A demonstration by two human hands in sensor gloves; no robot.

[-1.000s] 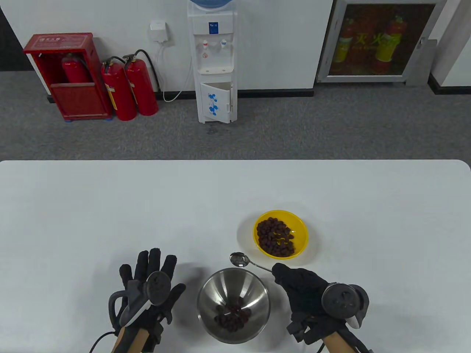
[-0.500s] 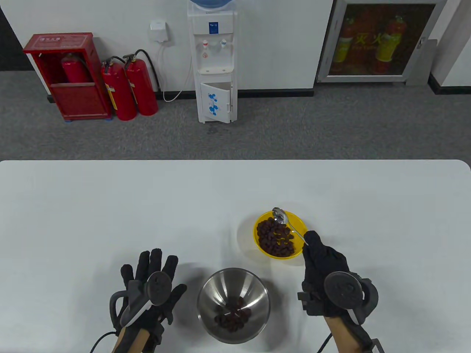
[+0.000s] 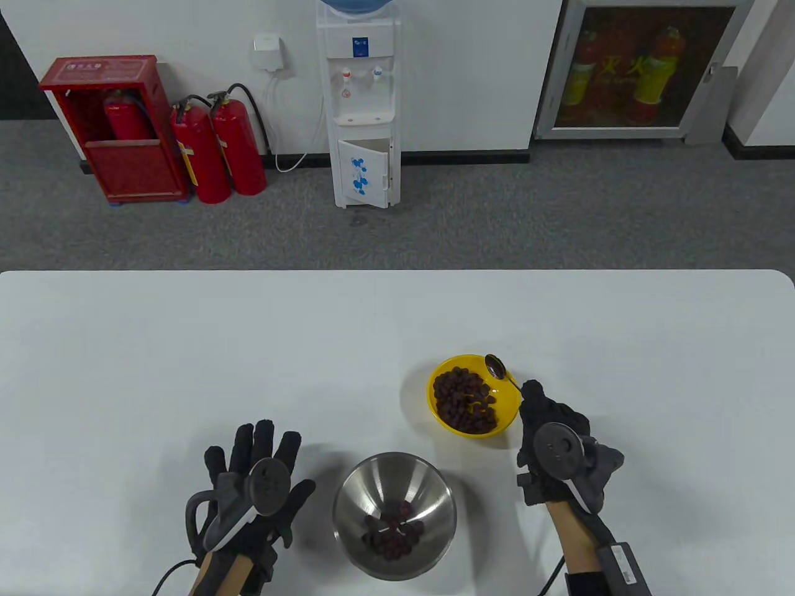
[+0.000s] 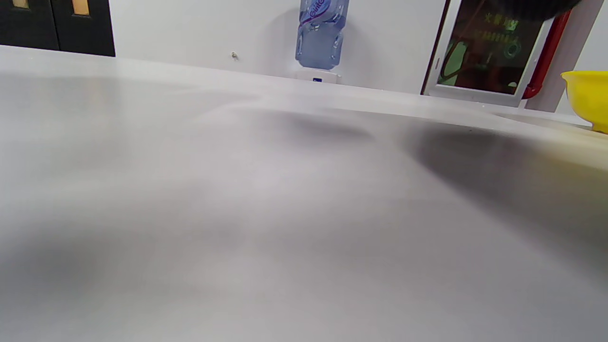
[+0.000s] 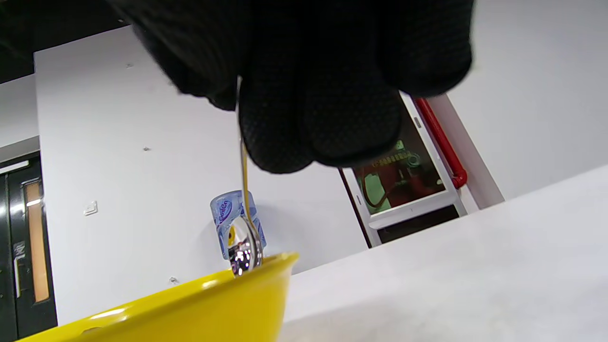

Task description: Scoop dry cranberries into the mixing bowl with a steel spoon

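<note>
White table (image 3: 186, 347), left hand (image 3: 251, 490) flat, fingers spread, right hand (image 3: 553, 434) pinching steel spoon (image 3: 497, 367) over yellow bowl (image 3: 506, 388)

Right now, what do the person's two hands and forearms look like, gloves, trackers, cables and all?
Both hands wear black textured gloves. The left hand carries a dark round-topped tracker with a pale grey handle and a black loop, and a black cable trails from its wrist. The right hand carries a matching dark grey tracker. Both forearms are bare; a black box is strapped on the right one, with a cable beside it.
</note>
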